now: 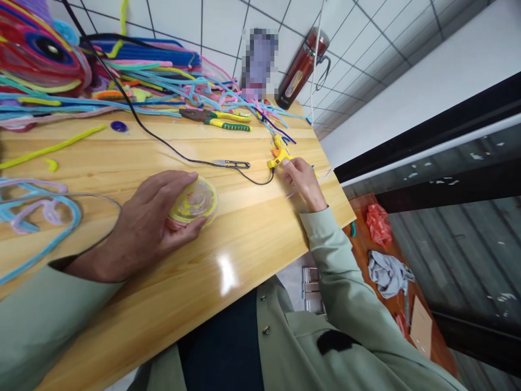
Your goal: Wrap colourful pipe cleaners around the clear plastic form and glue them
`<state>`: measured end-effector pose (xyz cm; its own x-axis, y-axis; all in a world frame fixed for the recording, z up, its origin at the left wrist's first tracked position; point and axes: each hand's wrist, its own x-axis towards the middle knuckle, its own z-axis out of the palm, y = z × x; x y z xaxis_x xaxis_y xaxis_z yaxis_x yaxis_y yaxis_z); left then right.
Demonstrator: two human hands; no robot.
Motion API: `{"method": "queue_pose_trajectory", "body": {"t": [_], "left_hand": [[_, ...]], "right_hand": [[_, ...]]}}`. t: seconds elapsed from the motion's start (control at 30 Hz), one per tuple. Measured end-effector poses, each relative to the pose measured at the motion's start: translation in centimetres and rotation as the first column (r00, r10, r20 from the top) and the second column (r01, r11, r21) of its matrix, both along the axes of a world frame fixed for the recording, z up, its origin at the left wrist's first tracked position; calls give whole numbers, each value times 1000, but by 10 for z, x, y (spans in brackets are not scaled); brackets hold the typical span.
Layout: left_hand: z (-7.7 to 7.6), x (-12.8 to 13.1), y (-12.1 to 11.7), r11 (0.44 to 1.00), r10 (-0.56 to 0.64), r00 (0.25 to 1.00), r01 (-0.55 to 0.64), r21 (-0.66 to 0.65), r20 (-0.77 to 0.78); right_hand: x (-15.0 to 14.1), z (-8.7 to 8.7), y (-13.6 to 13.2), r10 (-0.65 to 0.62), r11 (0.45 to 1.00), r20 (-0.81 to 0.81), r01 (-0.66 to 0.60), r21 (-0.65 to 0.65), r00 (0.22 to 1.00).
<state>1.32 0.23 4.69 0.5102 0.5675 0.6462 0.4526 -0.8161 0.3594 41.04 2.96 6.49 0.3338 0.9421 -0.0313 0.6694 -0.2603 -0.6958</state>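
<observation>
My left hand (142, 222) is wrapped around a round, clear-looking container (196, 201) with a yellow rim, close above the table. Its contents are blurred, with some yellow and pink showing. At the right, the closed fingertips of my right hand (303, 179) are on the back end of a yellow glue gun (280, 154) with an orange trigger. The gun's nozzle points away from me, toward the wall. A black cord (171, 149) runs from its handle across the table. Between my hands lie small thread snips (233, 164), by the cord.
Pliers (217, 119) with green and yellow handles lie before a heap of coloured pipe cleaners (163, 81). A red thermos (301, 70) stands by the tiled wall. Blue and lilac pipe cleaners (61, 217) lie at left. The wooden table's (252, 239) edge runs close to my body.
</observation>
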Motion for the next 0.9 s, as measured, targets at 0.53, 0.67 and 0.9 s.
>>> {"method": "queue_pose_trajectory", "body": {"t": [0.53, 0.67, 0.9], "left_hand": [[-2, -3, -3, 998, 40, 998, -42, -50, -38], [-4, -4, -2, 996, 45, 998, -47, -71, -35], [-3, -4, 0, 997, 27, 1000, -28, -67, -15]], "right_hand": [[-9, 5, 1, 247, 969, 557, -213, -126, 793], [-6, 4, 1, 395, 912, 566, -382, -147, 724], [-8, 3, -5, 507, 843, 567, -512, -167, 650]]}}
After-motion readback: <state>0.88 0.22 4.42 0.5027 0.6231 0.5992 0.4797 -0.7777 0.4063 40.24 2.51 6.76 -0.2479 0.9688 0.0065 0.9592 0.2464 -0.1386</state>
